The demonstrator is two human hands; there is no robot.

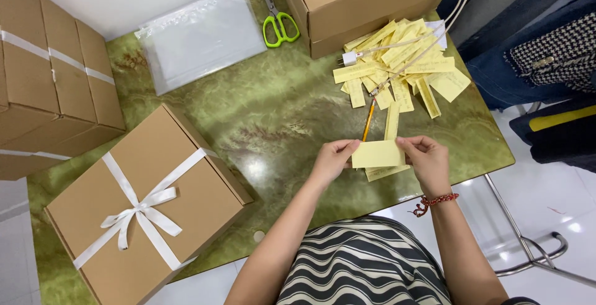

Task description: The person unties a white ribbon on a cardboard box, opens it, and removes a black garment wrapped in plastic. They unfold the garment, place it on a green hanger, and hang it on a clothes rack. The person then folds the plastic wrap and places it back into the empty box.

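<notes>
Both my hands hold a pale yellow paper slip (377,154) just above the green marble table (273,112), near its front edge. My left hand (333,158) pinches the slip's left end and my right hand (426,158) pinches its right end. Another yellow slip (386,171) lies under it on the table. A pencil (368,120) lies just beyond the slip, pointing toward a heap of several yellow paper slips (403,63) at the far right of the table.
A brown cardboard box tied with white ribbon (146,205) sits at front left. Stacked taped boxes (49,75) stand at far left. Clear plastic bags (198,35), green-handled scissors (279,25), another cardboard box (366,0) and a white cable (410,47) lie at the back.
</notes>
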